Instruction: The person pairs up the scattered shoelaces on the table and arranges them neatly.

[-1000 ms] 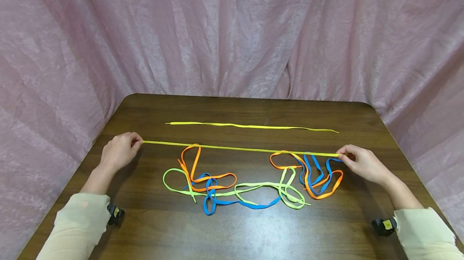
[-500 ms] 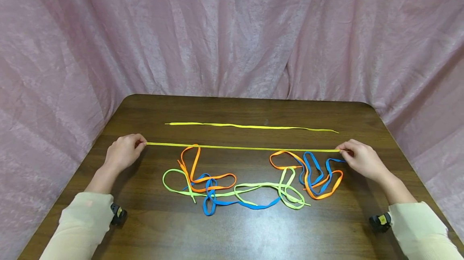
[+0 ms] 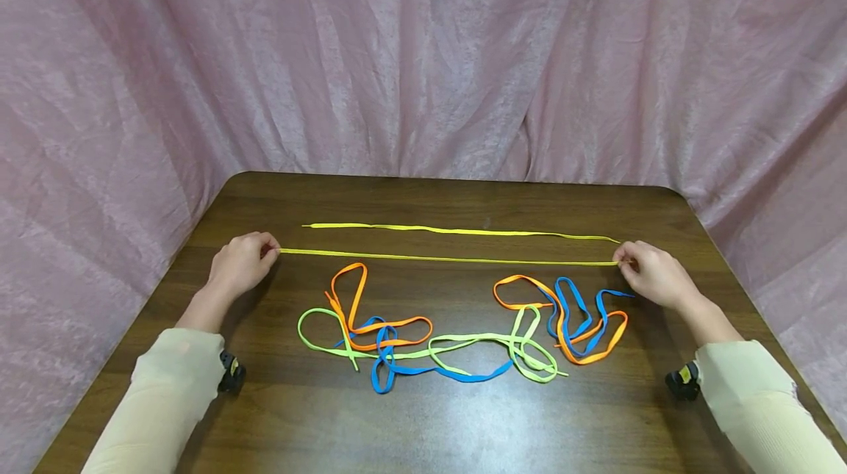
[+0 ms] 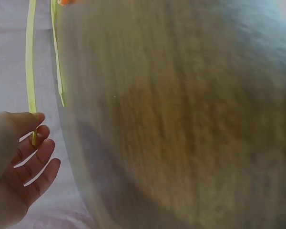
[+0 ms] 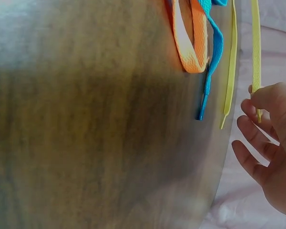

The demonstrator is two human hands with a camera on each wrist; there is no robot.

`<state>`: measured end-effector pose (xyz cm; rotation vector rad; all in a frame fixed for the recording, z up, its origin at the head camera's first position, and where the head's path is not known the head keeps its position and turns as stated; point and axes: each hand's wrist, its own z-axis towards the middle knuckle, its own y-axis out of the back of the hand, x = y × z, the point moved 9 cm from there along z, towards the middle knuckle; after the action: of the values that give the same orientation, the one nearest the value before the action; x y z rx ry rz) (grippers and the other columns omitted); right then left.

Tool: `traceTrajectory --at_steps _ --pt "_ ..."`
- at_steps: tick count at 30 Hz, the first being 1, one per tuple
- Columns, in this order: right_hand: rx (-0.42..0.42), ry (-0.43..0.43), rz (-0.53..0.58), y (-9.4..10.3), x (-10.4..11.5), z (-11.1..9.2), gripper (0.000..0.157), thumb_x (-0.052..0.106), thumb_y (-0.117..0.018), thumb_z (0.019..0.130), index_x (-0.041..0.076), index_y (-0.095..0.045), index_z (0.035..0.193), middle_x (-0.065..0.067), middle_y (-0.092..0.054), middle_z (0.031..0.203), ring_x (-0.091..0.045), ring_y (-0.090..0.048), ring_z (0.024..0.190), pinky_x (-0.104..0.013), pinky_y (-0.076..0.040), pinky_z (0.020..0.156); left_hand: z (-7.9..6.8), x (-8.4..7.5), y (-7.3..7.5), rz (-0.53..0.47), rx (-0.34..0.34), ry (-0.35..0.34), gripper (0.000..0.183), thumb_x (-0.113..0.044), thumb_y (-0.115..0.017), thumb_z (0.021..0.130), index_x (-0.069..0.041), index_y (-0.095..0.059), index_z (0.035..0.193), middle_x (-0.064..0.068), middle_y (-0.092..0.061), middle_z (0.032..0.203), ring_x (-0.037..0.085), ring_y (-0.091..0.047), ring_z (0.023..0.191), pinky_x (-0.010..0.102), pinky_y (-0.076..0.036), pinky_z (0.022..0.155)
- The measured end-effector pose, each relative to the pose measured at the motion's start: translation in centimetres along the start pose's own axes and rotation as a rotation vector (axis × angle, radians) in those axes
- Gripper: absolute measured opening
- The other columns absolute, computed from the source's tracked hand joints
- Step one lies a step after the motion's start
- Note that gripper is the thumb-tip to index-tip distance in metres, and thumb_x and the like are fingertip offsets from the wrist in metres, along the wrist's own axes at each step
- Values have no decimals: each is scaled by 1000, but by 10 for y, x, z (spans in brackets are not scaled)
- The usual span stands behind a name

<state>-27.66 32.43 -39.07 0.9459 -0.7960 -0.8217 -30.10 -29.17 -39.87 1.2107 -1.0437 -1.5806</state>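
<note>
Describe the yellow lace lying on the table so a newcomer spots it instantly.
On the brown table, look toward the far edge, by the pink curtain. The resting yellow lace lies there, nearly straight, side to side. Unlike the taut yellow lace, which the left hand and right hand pinch, it is unheld.

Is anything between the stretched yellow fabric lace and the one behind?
Nothing visible but brown wooden table lies between the taut yellow fabric lace and the rear yellow fabric lace. In the head view, the right hand nearly meets the latter's tip. Orange, blue and green laces lie nearer.
</note>
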Motion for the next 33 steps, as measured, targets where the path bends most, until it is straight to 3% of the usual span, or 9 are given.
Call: traceTrajectory --at_steps 14,27,33 --pt "137 -113 -31 -13 -27 18 6 1 -60 76 5 -63 80 -3 -55 73 -17 -50 64 -34 -40 55 26 -6 -12 4 12 1 11 -17 -55 86 -11 -64 87 9 -63 86 33 -60 73 49 -43 55" --pt "229 -251 -30 -27 -49 34 9 7 -51 80 6 -57 87 -9 -56 79 -25 -51 69 -38 -40 57 46 3 -29 -29 64 102 15 -19 -51 88 -13 -64 90 10 -64 89 34 -60 79 46 -43 58" --pt "218 -293 -26 -29 -54 39 9 7 -52 80 5 -56 87 -11 -55 80 -26 -51 70 -39 -40 58 53 3 -29 -39 68 129 16 -19 -50 89 -12 -64 90 10 -64 88 31 -58 76 44 -43 58"
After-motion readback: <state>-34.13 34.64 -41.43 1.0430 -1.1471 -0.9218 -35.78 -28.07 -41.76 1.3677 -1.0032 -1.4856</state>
